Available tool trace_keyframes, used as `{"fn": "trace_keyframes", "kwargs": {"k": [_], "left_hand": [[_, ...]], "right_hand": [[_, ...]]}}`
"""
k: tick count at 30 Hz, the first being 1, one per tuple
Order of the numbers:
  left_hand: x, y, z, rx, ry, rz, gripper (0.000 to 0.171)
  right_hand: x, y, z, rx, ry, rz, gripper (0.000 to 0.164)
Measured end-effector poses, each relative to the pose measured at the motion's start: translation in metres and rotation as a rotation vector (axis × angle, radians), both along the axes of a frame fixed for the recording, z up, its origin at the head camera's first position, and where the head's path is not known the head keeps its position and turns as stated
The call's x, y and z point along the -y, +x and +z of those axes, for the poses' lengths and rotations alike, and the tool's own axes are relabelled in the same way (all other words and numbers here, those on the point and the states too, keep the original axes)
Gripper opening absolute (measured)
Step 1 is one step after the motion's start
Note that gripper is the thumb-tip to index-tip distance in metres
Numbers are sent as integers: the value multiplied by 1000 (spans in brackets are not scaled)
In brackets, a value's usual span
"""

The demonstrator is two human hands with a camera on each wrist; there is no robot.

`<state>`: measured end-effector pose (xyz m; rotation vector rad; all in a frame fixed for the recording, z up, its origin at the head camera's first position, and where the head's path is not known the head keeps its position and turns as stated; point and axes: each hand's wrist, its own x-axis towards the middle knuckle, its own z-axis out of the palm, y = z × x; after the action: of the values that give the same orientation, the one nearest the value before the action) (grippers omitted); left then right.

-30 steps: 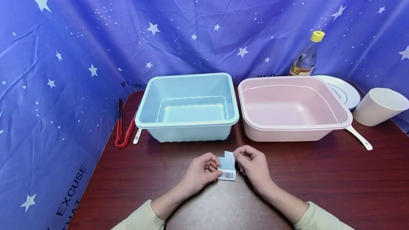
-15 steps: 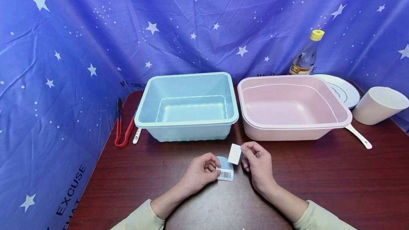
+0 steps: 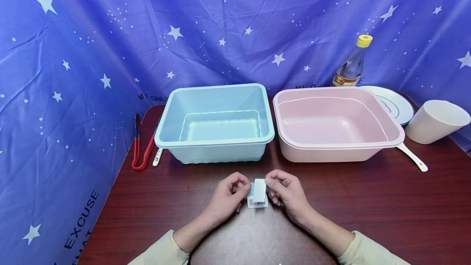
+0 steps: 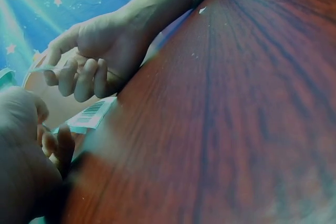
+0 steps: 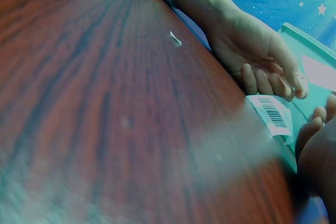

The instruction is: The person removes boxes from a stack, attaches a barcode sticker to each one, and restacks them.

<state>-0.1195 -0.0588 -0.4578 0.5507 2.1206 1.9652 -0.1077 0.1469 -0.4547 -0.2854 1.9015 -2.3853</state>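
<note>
**Loose hold could let the label skid or crease**

The right hand (image 3: 287, 193) has a white paper slip (image 3: 259, 190) pinched between thumb and fingers, in front of a barcode label (image 3: 257, 205) that sits between the hands, at or just above the desk (image 3: 349, 216). The left hand (image 3: 226, 195) brings its fingertips close at the label's left edge; I cannot tell whether they grip it. If not, a tug might skid it over the smooth desk; uneven pulling could crease it. A white scrap (image 5: 176, 39) nearby could brush off.
</note>
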Motion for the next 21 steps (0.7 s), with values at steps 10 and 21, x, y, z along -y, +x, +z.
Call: {"fn": "trace_keyframes", "kwargs": {"k": [10,21], "left_hand": [[2,2,-1,-86,126,-111,17],[2,0,-5,-138,127,-135,8]], "right_hand": [[-1,-2,-2,-33,164,137,17],[-1,-3,-1,-41,241,170,12]]}}
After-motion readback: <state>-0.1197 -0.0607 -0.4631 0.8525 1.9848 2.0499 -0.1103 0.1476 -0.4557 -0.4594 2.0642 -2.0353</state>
